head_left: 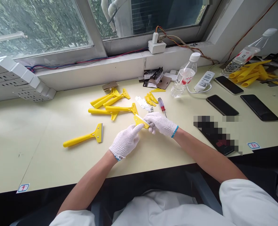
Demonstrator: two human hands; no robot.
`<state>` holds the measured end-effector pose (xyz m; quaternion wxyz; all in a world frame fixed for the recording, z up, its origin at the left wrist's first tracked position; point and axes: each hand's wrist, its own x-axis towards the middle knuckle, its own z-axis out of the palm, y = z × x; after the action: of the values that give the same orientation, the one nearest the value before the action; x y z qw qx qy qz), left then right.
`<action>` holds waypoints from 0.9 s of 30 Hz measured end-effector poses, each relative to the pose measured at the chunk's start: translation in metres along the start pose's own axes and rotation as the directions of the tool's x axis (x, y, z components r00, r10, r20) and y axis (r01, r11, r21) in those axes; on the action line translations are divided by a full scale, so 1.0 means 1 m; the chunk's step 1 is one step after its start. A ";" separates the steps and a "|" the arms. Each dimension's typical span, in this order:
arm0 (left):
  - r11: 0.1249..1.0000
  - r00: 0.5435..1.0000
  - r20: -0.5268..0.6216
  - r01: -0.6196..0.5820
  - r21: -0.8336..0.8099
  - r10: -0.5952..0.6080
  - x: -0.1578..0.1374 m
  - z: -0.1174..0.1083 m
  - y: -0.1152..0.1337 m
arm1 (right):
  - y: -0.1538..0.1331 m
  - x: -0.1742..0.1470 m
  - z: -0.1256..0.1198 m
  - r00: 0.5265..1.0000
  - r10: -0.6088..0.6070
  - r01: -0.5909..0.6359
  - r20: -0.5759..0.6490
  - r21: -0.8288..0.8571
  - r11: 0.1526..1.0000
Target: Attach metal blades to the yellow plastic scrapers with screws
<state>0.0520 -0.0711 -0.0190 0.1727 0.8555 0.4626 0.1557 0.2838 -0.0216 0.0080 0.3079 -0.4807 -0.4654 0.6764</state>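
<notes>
Both my hands wear white knitted gloves. Between them is a yellow scraper head (138, 120) with a pale blade strip along its edge; whether a handle is attached is hidden. My left hand (127, 138) is closed on its near side, thumb lying along it. The fingers of my right hand (159, 122) pinch its right end. A whole yellow scraper (82, 139) with a blade lies to the left. Yellow scraper handles (109, 110) are heaped beyond my hands. Close by are small yellow plates (151, 98), white blades (141, 102), small screws (150, 110) and a screwdriver (161, 105).
A water bottle (184, 77) stands behind the screwdriver, near a power strip (204, 81). Phones (222, 105) lie to the right, with more yellow handles (252, 73) beyond. Dark cardboard packaging (156, 78) rests by the sill. White boxes (18, 80) are at the left.
</notes>
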 end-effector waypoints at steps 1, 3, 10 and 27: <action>1.000 1.000 -0.016 -0.001 -0.012 0.001 0.000 0.001 -0.001 | -0.001 0.000 0.001 1.000 0.004 -0.005 0.012 0.041 0.999; 0.996 0.998 -0.068 -0.004 -0.086 -0.002 0.000 0.002 -0.004 | -0.004 0.000 -0.001 0.998 0.021 -0.027 0.061 0.102 0.994; 0.501 0.971 0.109 0.204 -0.841 -0.212 0.006 -0.006 -0.005 | -0.007 0.010 -0.045 0.867 -0.388 0.123 -0.311 -0.622 0.773; -0.133 0.915 0.356 0.335 -0.933 -0.188 0.015 -0.012 -0.006 | 0.012 0.037 -0.040 0.937 -0.344 -0.005 -0.066 -0.984 0.176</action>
<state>0.0505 -0.0533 -0.0093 0.7887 0.3519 0.3525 0.3603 0.3084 0.0191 -0.0205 0.0687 -0.5981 -0.7901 0.1153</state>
